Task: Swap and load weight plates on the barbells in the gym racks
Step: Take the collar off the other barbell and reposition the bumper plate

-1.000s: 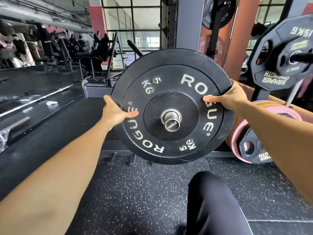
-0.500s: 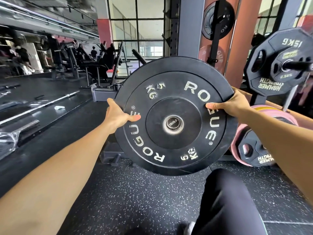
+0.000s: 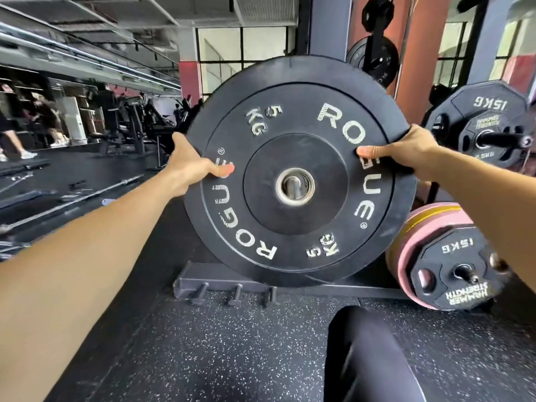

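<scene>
Far left, a bare bar [image 3: 72, 198] lies on the floor, well apart from the work. Coming in from there, the left hand [image 3: 188, 166] holds the black 5 kg plate [image 3: 295, 169] at its left edge, thumb flat on the face and fingers curled behind the rim, so its grip is closed on the plate. The plate stands upright, facing the person, square in front of the rack post [image 3: 327, 24]. Its steel hub [image 3: 295, 186] shows what looks like the tip of a sleeve deep inside the hole, so I judge it is at the very end of the sleeve; whether it is going on or coming off I cannot tell from this moment alone. The right hand [image 3: 406, 152] grips the right edge the same way, thumb on the lettering, fingers wrapped behind.

Further right, a 15 kg plate [image 3: 487, 123] hangs on a peg, and lower down a pink plate [image 3: 406, 256] sits behind another black 15 kg one [image 3: 458, 274].

The swap looks mid-way at best: this plate is neither seated nor stowed.
</scene>
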Demonstrator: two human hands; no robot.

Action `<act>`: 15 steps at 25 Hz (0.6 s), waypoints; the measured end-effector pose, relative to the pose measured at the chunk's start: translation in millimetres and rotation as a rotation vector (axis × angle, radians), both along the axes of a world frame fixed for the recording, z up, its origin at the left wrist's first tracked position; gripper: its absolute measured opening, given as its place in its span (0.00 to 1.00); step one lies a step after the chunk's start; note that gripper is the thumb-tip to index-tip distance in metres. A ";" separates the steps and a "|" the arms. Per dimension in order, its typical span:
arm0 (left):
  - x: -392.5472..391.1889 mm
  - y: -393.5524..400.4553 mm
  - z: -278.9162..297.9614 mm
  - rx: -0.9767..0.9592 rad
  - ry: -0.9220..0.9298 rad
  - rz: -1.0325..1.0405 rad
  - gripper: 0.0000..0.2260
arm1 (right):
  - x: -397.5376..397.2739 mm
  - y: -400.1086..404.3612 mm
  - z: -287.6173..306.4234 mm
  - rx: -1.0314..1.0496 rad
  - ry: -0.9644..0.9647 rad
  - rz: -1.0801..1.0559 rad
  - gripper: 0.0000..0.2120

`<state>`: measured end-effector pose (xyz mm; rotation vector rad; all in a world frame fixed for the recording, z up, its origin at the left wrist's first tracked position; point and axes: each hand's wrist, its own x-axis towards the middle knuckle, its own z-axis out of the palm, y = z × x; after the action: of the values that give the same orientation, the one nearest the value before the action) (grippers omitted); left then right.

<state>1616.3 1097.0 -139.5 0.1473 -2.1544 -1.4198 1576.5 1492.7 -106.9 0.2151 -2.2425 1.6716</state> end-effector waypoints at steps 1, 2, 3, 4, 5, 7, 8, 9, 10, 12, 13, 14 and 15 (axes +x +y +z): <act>-0.8 0.0 15.0 0.003 0.018 -0.002 0.45 | 0.1 -0.2 13.9 -0.004 0.020 0.003 0.34; -3.3 1.1 30.8 0.007 0.043 -0.002 0.45 | -1.8 0.9 28.4 -0.008 0.039 0.006 0.34; -6.5 2.9 44.8 0.011 0.072 0.001 0.44 | -5.1 2.1 42.2 -0.010 0.055 0.010 0.34; -11.3 5.4 58.9 0.011 0.095 0.002 0.43 | -10.5 3.7 55.7 -0.012 0.067 0.013 0.35; -18.6 7.2 72.4 0.011 0.107 0.003 0.42 | -19.0 6.2 69.4 -0.011 0.070 0.012 0.36; -38.7 9.5 99.4 0.016 0.101 -0.001 0.43 | -43.0 12.2 94.9 0.001 0.053 0.001 0.37; -50.0 10.1 110.7 0.021 0.090 -0.010 0.43 | -56.0 15.3 105.3 0.012 0.042 0.006 0.38; -65.3 11.5 124.5 0.029 0.085 -0.020 0.43 | -71.7 18.9 119.5 0.017 0.031 0.019 0.38; -80.7 13.6 140.2 0.040 0.083 -0.020 0.43 | -87.7 22.2 135.5 0.020 0.018 0.027 0.37; -106.9 22.2 179.4 0.053 0.093 -0.007 0.40 | -114.1 27.2 174.4 0.032 0.003 0.025 0.37; -118.2 27.2 200.8 0.056 0.096 0.000 0.40 | -124.8 29.5 196.4 0.032 0.004 0.031 0.37; -128.6 32.0 224.1 0.058 0.104 0.001 0.40 | -134.2 32.1 220.9 0.027 0.008 0.040 0.37; -136.0 34.9 245.6 0.064 0.114 0.000 0.41 | -141.9 33.4 244.3 0.023 0.014 0.052 0.36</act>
<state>1480.3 1131.9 106.2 0.0876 -2.0188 -1.4623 1434.6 1526.1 137.4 0.2914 -2.2653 1.6658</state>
